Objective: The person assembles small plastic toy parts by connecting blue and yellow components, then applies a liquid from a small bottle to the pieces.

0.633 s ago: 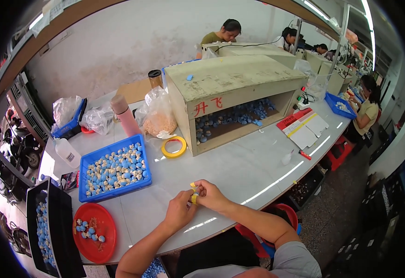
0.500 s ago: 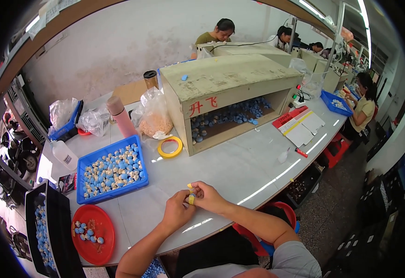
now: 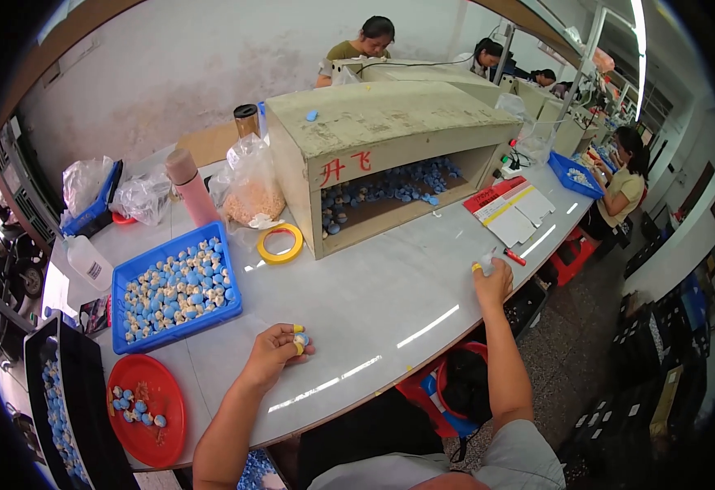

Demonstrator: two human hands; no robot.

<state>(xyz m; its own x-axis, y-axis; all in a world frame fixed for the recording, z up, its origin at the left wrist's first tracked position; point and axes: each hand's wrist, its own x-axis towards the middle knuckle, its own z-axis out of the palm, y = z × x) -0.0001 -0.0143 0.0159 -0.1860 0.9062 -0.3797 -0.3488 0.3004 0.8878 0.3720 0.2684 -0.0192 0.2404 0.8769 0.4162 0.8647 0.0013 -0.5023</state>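
My left hand [image 3: 274, 353], over the table in front of me, is closed on a small blue-and-white ball piece [image 3: 301, 338] pinched at the fingertips. Yellow tape wraps some of its fingers. Farther to the right, my right hand [image 3: 495, 284] has its fingers closed around a small translucent bottle [image 3: 487, 260], mostly hidden by the hand. Beside that hand lies a red marker [image 3: 514, 257]. To the left of my left hand stands a blue tray [image 3: 179, 328] full of blue-and-white pieces, and near it a red plate [image 3: 169, 400] with several more.
An open-fronted box [image 3: 390, 114] holding blue pieces stands at the back. A yellow tape roll [image 3: 295, 245], a bag of orange bits [image 3: 251, 200], a pink bottle [image 3: 194, 192] and white-red cards [image 3: 514, 214] lie around it. A black crate [image 3: 100, 392] is at left. Co-workers sit beyond.
My hands have come apart. The right has moved away to the right and taken hold of the translucent bottle; the left keeps the small piece. The view has shifted slightly.
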